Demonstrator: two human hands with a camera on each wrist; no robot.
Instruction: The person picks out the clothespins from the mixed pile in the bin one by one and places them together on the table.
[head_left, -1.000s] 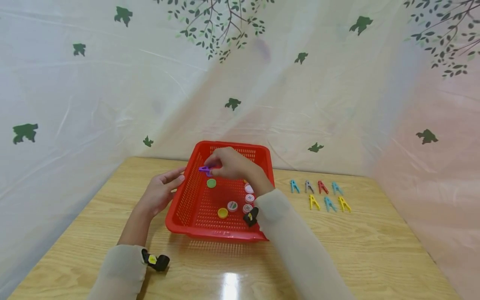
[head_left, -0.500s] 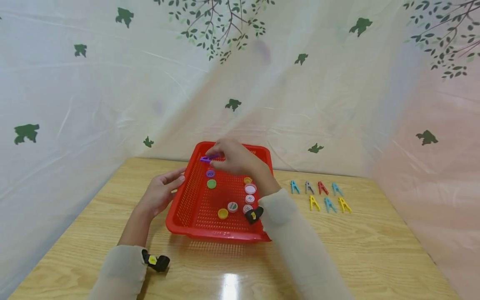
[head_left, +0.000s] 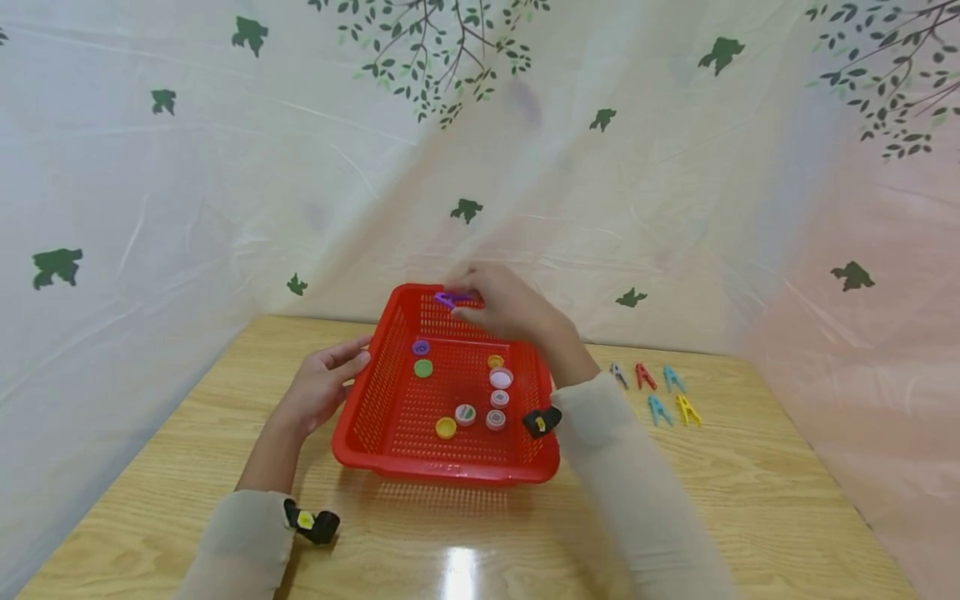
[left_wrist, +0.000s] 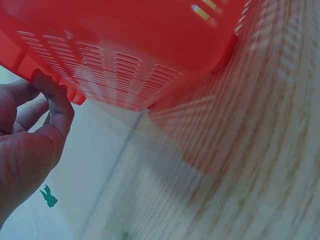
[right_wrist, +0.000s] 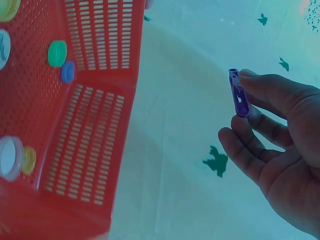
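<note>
**Right hand lifts purple clothespin over the basket's far rim**

Right hand (head_left: 510, 304) pinches a purple clothespin (head_left: 452, 298) between thumb and fingertips — the peg pokes out toward nine o'clock from the hand, long axis roughly level in the head view, and hangs above the far edge of the red basket (head_left: 360, 433). Bottle caps (head_left: 423, 367) lie loose on the basket floor below, toward six o'clock. Left hand (head_left: 322, 387) rests with relaxed, straight fingers against the basket's left wall, holding nothing. Out at three o'clock, well apart — a cluster of coloured clothespins (head_left: 660, 392) lies on the wooden table (head_left: 750, 500), nearer the right hand.
</note>
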